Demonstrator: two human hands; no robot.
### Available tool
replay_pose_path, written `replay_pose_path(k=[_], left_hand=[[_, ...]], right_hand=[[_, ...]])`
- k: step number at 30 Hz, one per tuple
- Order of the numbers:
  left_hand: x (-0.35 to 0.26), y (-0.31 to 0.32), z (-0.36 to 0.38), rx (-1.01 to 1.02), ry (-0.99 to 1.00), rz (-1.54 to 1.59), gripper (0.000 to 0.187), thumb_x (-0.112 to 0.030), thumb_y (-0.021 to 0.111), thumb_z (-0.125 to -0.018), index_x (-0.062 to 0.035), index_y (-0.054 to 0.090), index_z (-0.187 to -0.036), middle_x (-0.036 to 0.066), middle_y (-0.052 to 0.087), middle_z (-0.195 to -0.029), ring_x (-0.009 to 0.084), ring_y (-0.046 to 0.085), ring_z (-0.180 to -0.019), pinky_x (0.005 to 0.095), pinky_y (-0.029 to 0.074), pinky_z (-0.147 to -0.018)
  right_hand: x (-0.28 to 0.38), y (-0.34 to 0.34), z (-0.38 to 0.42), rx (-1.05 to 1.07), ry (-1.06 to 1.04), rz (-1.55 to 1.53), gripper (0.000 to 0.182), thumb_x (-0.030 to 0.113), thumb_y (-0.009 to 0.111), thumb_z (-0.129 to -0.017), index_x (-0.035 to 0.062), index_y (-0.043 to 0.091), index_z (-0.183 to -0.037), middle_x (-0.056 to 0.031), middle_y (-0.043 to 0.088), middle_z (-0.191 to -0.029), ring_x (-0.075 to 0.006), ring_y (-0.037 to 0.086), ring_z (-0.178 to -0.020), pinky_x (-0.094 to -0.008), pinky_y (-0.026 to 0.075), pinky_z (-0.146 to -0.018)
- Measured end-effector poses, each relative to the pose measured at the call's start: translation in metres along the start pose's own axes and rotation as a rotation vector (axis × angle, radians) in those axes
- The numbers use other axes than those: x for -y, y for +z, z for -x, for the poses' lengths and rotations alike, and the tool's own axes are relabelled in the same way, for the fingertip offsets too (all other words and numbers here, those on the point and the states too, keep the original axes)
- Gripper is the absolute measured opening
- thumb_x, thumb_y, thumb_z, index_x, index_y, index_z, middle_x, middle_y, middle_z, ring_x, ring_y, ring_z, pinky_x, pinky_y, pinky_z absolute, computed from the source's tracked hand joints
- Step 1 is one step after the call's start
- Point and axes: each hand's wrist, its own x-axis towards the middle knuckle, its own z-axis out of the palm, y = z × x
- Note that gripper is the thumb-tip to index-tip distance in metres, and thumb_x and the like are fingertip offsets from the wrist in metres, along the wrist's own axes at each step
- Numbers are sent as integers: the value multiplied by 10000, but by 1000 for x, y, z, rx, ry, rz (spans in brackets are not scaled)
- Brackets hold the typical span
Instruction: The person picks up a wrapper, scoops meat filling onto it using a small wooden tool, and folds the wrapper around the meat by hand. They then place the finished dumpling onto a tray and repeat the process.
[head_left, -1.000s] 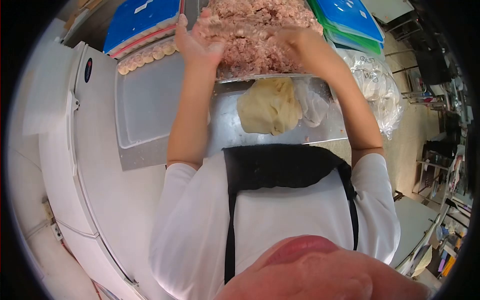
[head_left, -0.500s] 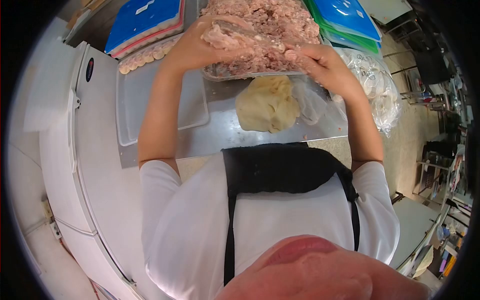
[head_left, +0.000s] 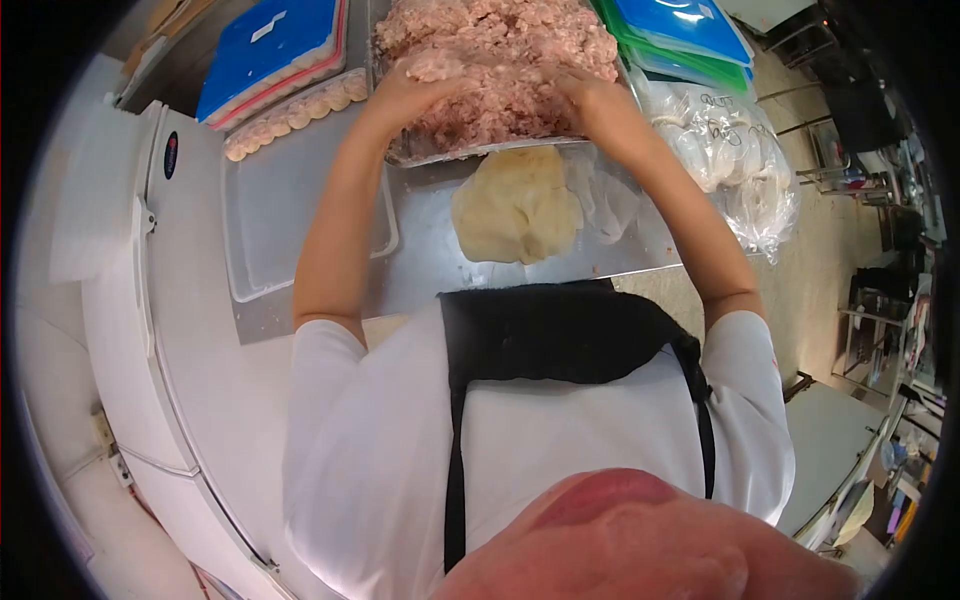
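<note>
A mound of pink minced meat [head_left: 500, 40] fills a clear tray [head_left: 470, 152] at the top of the view. My left hand [head_left: 405, 98] presses into the near left part of the meat, its thumb stretched inward and its other fingers sunk out of sight. On the right side my right hand [head_left: 598, 102] reaches into the same mound, fingertips buried. Whether either hand grips a portion is hidden by the meat. A pale yellow lump of dough [head_left: 518, 205] lies just in front of the tray, beside a crumpled clear plastic bag [head_left: 605, 200].
Left of the tray are a blue-lidded container [head_left: 265, 60], a row of round pale pieces [head_left: 295, 125] and a translucent lid or tray [head_left: 300, 215]. Green and blue lids [head_left: 685, 35] and a marked plastic bag [head_left: 730, 150] lie right. A white refrigerator [head_left: 200, 300] stands at left.
Both hands have gone down into the minced meat and turned over. The clump of meat seen at the left palm before is no longer distinct from the mound. The view has shifted slightly.
</note>
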Motion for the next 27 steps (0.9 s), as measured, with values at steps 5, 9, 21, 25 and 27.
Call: replay_pose_path(k=[5, 9, 21, 25, 27], left_hand=[[-17, -16, 16, -96, 292, -356, 494, -108, 710, -783, -38, 501, -1225, 51, 592, -1094, 126, 583, -905, 263, 470, -785], [-41, -13, 17, 62, 590, -425, 355, -116, 720, -769, -39, 583, -1088, 24, 612, -1050, 142, 576, -937, 285, 443, -856], [4, -24, 1, -74, 141, -375, 513, -392, 764, -708, -55, 618, -1066, 105, 653, -908, 159, 596, -777, 289, 492, -708], [-10, -21, 4, -114, 207, -555, 646, -462, 756, -695, -68, 574, -1172, 156, 649, -997, 199, 620, -875, 327, 495, -766], [-18, -24, 19, -173, 280, -567, 662, -461, 751, -697, -91, 552, -1210, 153, 635, -1071, 236, 614, -956, 347, 480, -821]], right_hand=[[-7, -37, -1, 314, 184, 229, 230, 133, 536, -840, 55, 640, -1030, -165, 654, -900, -341, 621, -840, -405, 501, -697], [22, -66, -10, 178, 275, -468, 178, 132, 576, -889, 9, 645, -997, -136, 641, -851, -271, 603, -758, -307, 465, -700], [62, -31, -19, 26, 51, -38, 183, 161, 595, -867, 40, 641, -995, -170, 620, -956, -361, 610, -844, -415, 498, -697], [17, -2, -11, 325, 279, 253, 243, 227, 562, -882, 76, 642, -1054, -184, 628, -937, -363, 609, -830, -421, 490, -707], [-4, -16, -3, 333, 255, 194, 256, 202, 544, -858, 115, 638, -1080, -186, 637, -901, -359, 613, -833, -440, 491, -712]])
